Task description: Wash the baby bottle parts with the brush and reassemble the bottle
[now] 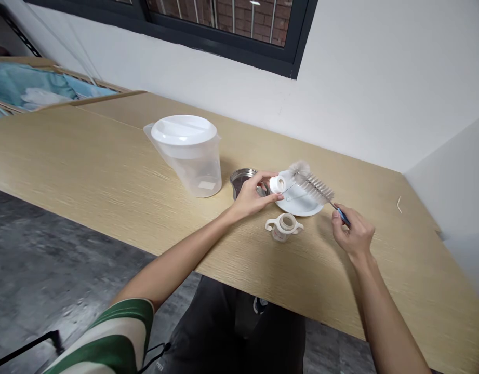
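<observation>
Between the thumb and fingers of my left hand is a small white ring-shaped cap, its opening facing right. My right hand grips the blue handle of a bottle brush. The brush's pale bristles point up and left, above a white plate, with the bristle tip close to the cap but apart from it. In front of the plate a small baby bottle with two side handles stands upright and uncapped. Behind my left hand sits a round metal dish, partly hidden by the fingers.
A translucent lidded pitcher stands left of the metal dish. A thin pale strip lies on the table at the right. A wooden crib-like frame with blue cloth stands at the far left. A wall and window border the back.
</observation>
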